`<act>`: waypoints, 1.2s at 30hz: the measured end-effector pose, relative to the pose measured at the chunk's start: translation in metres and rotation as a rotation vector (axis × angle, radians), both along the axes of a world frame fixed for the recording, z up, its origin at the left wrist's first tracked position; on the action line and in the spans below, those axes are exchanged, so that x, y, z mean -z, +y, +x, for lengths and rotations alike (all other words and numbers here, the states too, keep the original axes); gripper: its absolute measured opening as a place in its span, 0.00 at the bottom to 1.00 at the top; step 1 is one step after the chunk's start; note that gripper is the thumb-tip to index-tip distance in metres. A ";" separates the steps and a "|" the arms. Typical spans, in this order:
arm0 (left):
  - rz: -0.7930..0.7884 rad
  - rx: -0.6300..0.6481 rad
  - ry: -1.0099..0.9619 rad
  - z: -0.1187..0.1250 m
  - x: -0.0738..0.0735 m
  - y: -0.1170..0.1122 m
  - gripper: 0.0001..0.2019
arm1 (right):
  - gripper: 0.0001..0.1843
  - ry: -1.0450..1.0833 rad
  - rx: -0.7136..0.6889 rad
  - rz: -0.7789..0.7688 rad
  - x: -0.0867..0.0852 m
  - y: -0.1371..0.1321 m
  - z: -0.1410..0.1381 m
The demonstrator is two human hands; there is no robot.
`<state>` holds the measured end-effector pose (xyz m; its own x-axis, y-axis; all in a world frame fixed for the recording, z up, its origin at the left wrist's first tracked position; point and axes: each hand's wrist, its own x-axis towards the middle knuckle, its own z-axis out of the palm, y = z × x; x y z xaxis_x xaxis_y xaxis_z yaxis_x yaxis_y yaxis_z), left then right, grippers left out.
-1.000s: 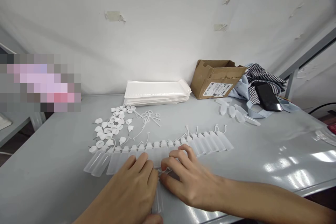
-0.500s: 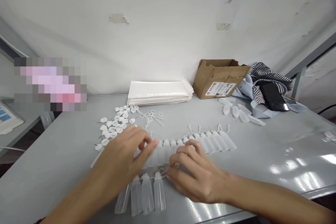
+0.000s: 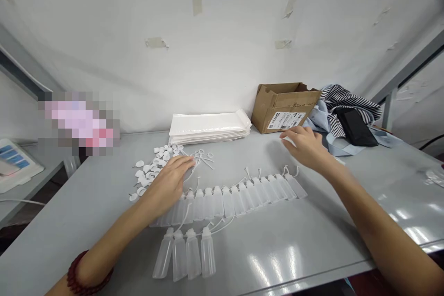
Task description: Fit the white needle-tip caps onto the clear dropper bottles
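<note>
My left hand (image 3: 169, 178) is over the left part of the work area, its fingertips closed on a thin white looped strap (image 3: 193, 172) beside a small bunch of similar straps (image 3: 204, 156). White caps (image 3: 147, 171) lie in a loose pile around and behind that hand. My right hand (image 3: 303, 145) is raised near the cardboard box, thumb and fingers apart, with nothing visible between them. A row of translucent squeeze bottles (image 3: 239, 199) lies between the arms, several with white straps at their necks. Nearer me are several more bottles (image 3: 193, 254) with straps.
A stack of white padded envelopes (image 3: 208, 127) lies against the wall. Beside it stand an open cardboard box (image 3: 284, 108) and striped cloth (image 3: 335, 101) with a black phone-like object (image 3: 355, 127). The grey table (image 3: 312, 254) has its front edge at lower right.
My right hand has left the bottles and moved up and right toward the box. My left hand has shifted back to the straps. The camera view has tilted slightly.
</note>
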<state>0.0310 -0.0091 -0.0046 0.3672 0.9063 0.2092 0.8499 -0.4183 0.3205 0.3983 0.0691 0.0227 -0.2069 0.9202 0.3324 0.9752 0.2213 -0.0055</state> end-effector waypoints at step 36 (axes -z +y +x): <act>0.110 -0.289 -0.193 0.001 -0.028 -0.012 0.12 | 0.16 0.073 -0.030 -0.149 0.022 0.032 0.041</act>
